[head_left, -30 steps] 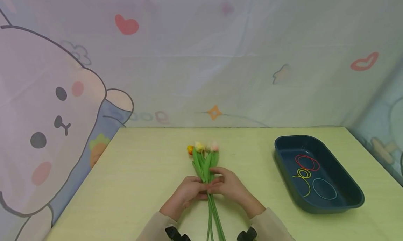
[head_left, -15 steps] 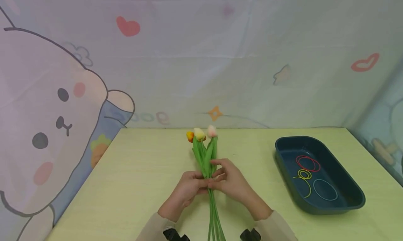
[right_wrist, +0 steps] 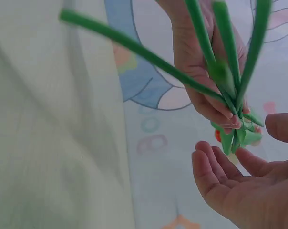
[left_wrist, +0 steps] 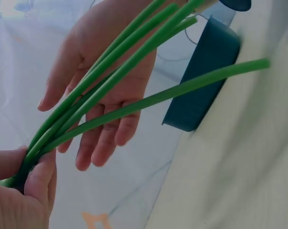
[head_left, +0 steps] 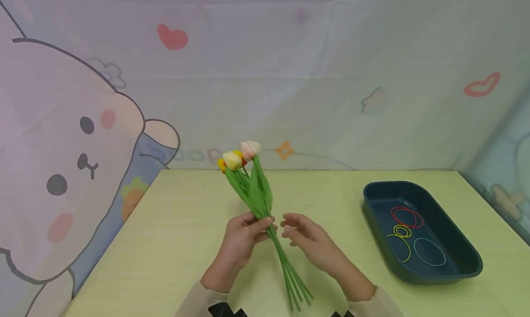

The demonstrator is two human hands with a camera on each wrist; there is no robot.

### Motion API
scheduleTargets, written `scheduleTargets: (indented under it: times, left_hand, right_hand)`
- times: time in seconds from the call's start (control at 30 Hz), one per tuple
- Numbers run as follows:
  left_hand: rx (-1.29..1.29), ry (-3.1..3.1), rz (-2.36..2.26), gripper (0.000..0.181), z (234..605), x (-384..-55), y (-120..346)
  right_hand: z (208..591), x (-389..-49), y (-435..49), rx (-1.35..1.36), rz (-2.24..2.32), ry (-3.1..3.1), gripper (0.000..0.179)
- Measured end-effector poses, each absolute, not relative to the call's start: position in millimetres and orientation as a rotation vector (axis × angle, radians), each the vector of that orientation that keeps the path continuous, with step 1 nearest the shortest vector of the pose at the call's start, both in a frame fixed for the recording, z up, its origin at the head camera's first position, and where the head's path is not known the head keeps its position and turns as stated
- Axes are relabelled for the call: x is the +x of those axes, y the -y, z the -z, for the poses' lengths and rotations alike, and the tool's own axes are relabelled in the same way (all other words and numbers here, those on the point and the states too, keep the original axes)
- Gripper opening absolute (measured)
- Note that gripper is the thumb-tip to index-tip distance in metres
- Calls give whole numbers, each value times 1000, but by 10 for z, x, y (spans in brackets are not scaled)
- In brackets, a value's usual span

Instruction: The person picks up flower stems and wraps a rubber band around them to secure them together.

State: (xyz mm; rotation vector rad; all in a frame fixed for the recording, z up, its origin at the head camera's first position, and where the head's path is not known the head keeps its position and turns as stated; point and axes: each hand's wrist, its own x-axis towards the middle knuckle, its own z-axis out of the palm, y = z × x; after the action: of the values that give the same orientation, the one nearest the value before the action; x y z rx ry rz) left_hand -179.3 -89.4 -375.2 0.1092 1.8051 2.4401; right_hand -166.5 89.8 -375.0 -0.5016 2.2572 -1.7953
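Observation:
A bunch of artificial tulips (head_left: 257, 195) leans up and to the left above the table, with pink, cream and orange-yellow heads and green leaves. My left hand (head_left: 244, 236) pinches the stems just below the leaves, thumb in front. In the left wrist view the bare stems (left_wrist: 120, 81) fan out from that grip. My right hand (head_left: 308, 239) is just to the right of the stems and holds nothing. Its fingers are loosely bent and apart from the bunch in the right wrist view, where the leaves (right_wrist: 237, 138) show beyond the left hand.
On the right of the pale yellow table (head_left: 186, 206) stands a dark blue tray (head_left: 451, 225). Inside it lie red bands (head_left: 414, 220), yellow bands (head_left: 407, 245) and a light blue band (head_left: 430, 252). A printed cloth (head_left: 256, 77) hangs behind the table.
My left hand has raised the tulips and tilted their heads to the left, bringing the stem ends into view. My right hand has let go of the bunch and drawn back to the right.

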Motion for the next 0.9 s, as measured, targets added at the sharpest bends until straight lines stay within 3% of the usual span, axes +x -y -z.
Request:
scheduleTargets:
  times: [0.5, 0.9]
  left_hand:
    - [132, -1640, -2706, 7, 3728, -1749, 865]
    - [122, -1634, -2697, 12, 3763, -1735, 845]
  right_hand:
    - [3773, -1544, -893, -568, 1788, -2004, 49]
    - [3852, -1503, -856, -679, 1759, -2025, 40]
